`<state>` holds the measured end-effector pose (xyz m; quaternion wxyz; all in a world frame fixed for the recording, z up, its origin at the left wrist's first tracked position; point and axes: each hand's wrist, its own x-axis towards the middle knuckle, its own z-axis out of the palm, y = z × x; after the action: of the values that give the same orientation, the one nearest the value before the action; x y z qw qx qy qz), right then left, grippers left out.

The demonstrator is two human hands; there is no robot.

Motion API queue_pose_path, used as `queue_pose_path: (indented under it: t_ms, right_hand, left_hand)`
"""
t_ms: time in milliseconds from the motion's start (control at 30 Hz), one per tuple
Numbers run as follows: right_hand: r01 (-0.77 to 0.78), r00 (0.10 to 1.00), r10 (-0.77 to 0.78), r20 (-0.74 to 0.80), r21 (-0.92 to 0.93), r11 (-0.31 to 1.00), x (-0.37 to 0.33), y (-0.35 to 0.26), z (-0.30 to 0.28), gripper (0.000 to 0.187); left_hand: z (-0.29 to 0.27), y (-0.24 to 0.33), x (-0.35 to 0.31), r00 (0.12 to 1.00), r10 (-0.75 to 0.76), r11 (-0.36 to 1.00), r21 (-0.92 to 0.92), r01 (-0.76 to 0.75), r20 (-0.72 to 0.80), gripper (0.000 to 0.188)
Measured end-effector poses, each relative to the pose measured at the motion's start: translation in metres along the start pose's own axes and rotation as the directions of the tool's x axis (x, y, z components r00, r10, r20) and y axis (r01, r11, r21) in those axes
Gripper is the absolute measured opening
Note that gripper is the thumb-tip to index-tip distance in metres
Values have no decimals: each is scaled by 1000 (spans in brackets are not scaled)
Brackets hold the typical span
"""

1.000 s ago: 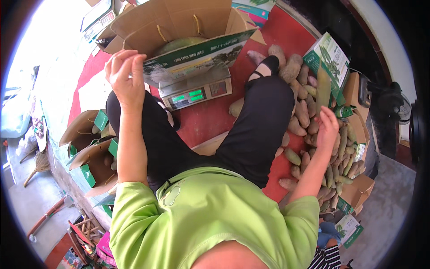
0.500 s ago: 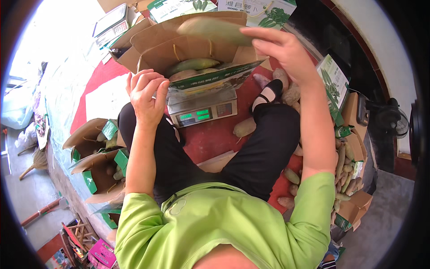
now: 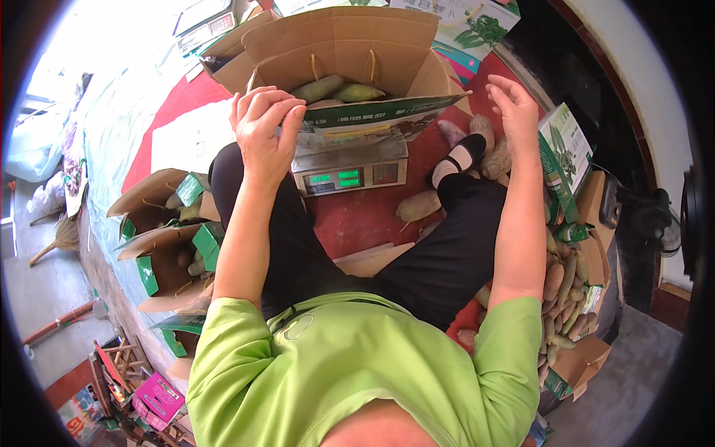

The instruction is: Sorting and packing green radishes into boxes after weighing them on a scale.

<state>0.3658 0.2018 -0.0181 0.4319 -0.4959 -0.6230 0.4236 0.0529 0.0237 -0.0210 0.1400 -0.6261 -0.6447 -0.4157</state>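
A brown cardboard box point(image 3: 335, 37) with a green printed front and yellow cord handles stands open on a digital scale point(image 3: 350, 173) with a lit green display. Inside it lie several green radishes, one pale radish point(image 3: 319, 89) beside a greener one point(image 3: 359, 93); the box's front wall hides the lower part. My left hand point(image 3: 266, 127) is at the box's left front corner, its fingers bent round the edge. To the right of the box, my right hand point(image 3: 514, 104) is raised with its fingers loosely apart and nothing in them.
Loose radishes point(image 3: 419, 206) lie by my right foot, with a larger pile point(image 3: 566, 290) farther right. Open boxes point(image 3: 160, 257) holding radishes stand on my left. A printed green-and-white box point(image 3: 567, 149) is at the right, and another scale point(image 3: 205, 33) at the back left.
The long radish that my right hand held above the box has left that hand, which is now empty and lower, right of the box. My left hand stays at the box corner.
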Motion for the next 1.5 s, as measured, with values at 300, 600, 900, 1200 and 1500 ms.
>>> queue_pose_path:
  t_ms: [300, 600, 900, 1200, 1500]
  right_hand:
    - [-103, 983, 124, 136, -152, 983, 5, 23, -22, 27]
    - [-196, 950, 230, 212, -169, 966, 10, 27, -21, 29]
    - [-210, 935, 247, 254, -163, 964, 11, 31, -25, 28]
    - [-215, 924, 267, 272, -206, 955, 12, 35, -21, 28]
    - [-186, 909, 274, 315, -281, 942, 13, 46, -20, 29]
  left_hand:
    - [9, 2, 1, 989, 73, 997, 11, -72, -126, 8]
    - [-25, 5, -14, 985, 76, 997, 18, -74, -157, 13]
    - [-161, -52, -115, 985, -169, 882, 451, 134, 38, 15]
    - [-272, -82, -258, 415, -861, 422, 868, 260, 294, 30]
    - [-302, -87, -265, 202, -927, 375, 818, 437, 317, 43]
